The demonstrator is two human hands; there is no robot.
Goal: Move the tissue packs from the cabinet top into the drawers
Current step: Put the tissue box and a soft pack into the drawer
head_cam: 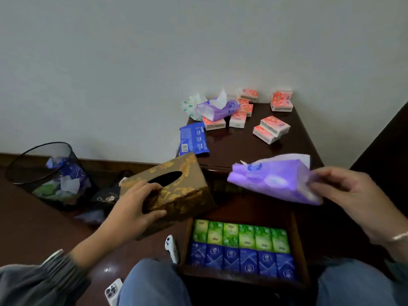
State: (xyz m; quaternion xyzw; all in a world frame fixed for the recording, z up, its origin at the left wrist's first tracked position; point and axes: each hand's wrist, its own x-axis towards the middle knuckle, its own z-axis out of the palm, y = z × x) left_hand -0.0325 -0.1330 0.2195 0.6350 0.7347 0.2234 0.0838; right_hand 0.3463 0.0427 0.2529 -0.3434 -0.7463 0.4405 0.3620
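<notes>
Partly done: the drawer [298,237] holds green and blue packs [240,246]; above it your right hand [353,195] pinches a purple pack [271,180], left of it your left hand [136,204] grips a tissue box [183,191], behind it red packs [271,129] wait

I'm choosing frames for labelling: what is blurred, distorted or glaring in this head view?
Head view: the purple tissue pack and the right hand gripping it are motion-smeared; the left hand holding the tissue box is sharper; the wide lens tilts the baseboard; a glare spot sits on the floor.
</notes>
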